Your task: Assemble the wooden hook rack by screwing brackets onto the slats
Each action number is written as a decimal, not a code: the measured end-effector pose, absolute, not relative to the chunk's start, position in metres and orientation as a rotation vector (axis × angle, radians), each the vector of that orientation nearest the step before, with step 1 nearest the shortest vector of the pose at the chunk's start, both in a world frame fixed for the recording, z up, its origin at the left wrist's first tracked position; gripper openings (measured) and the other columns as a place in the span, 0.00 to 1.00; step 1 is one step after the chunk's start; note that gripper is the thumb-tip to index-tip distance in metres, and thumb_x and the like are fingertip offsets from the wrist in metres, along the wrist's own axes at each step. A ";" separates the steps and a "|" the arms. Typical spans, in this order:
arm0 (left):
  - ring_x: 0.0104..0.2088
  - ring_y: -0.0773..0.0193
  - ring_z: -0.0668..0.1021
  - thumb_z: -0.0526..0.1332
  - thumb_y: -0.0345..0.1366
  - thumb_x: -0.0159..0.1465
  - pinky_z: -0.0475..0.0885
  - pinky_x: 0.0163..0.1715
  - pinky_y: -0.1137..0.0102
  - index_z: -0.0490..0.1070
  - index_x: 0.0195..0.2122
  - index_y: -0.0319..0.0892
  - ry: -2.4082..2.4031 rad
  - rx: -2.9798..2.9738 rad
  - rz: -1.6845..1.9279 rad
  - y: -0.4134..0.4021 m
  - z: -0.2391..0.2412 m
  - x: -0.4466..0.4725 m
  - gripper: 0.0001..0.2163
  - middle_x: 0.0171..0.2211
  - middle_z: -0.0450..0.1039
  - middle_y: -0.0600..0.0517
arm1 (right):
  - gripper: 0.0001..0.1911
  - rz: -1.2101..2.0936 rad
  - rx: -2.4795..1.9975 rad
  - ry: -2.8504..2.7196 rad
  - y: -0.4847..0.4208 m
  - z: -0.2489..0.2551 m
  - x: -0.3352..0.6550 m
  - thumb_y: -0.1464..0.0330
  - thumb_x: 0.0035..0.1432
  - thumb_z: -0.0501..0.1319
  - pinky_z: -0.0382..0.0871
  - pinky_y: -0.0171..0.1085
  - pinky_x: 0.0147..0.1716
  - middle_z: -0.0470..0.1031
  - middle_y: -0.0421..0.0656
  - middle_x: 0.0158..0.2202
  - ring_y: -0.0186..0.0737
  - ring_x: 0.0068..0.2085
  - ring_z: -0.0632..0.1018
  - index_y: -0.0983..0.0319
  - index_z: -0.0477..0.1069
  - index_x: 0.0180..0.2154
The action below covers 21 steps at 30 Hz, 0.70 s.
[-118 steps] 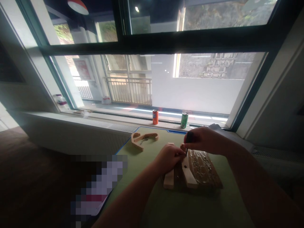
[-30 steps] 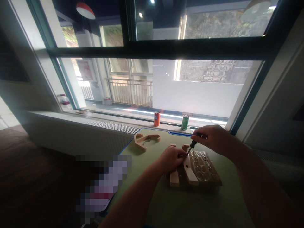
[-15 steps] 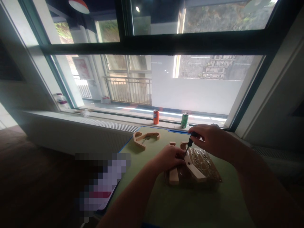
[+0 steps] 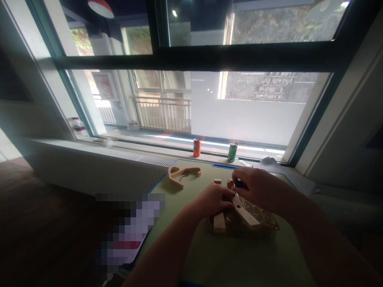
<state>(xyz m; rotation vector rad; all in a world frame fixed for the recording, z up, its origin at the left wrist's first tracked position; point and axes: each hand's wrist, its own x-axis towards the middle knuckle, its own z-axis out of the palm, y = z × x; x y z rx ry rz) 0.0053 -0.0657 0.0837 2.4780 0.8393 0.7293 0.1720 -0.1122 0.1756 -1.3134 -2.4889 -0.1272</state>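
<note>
My right hand (image 4: pixel 251 183) is closed around a screwdriver (image 4: pixel 240 184), most of which my fingers hide. It is low over the upper end of a pale wooden piece (image 4: pixel 247 215) with a dark hole in it. My left hand (image 4: pixel 213 198) pinches at that same end, its fingertips close to my right hand's. A second wooden piece (image 4: pixel 219 222) sticks out below my left hand. Beneath these lies a clear plastic bag (image 4: pixel 265 217), its contents too small to name.
On the green table (image 4: pixel 203 255), a hook-shaped wooden part (image 4: pixel 176 179) lies at the far left with small metal pieces beside it. An orange can (image 4: pixel 196 148) and a green can (image 4: pixel 232 152) stand on the windowsill. Grey cloth (image 4: pixel 273 169) lies at the back right.
My right hand has come down and inward, with the screwdriver now mostly hidden in it. The grey cloth behind has come into view. My left hand has barely moved.
</note>
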 end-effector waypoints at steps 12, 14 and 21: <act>0.38 0.66 0.75 0.60 0.35 0.54 0.65 0.43 0.74 0.72 0.43 0.46 0.838 2.385 0.682 -0.058 0.074 0.005 0.14 0.40 0.75 0.54 | 0.12 -0.060 -1.371 -2.188 -0.105 0.195 0.210 0.59 0.56 0.52 0.56 0.31 0.19 0.68 0.39 0.22 0.31 0.20 0.67 0.61 0.64 0.31; 0.39 0.66 0.75 0.59 0.36 0.55 0.65 0.44 0.74 0.73 0.41 0.46 0.815 2.369 0.673 -0.055 0.071 0.006 0.12 0.40 0.75 0.54 | 0.11 0.035 -1.369 -2.095 -0.103 0.197 0.217 0.60 0.57 0.50 0.57 0.30 0.19 0.69 0.39 0.22 0.31 0.21 0.68 0.61 0.64 0.33; 0.35 0.67 0.76 0.55 0.41 0.59 0.67 0.40 0.74 0.74 0.41 0.44 0.785 2.384 0.675 -0.055 0.073 0.006 0.13 0.37 0.76 0.52 | 0.08 -0.024 -1.429 -1.809 -0.094 0.159 0.220 0.64 0.55 0.52 0.58 0.32 0.21 0.67 0.39 0.22 0.31 0.20 0.67 0.62 0.64 0.30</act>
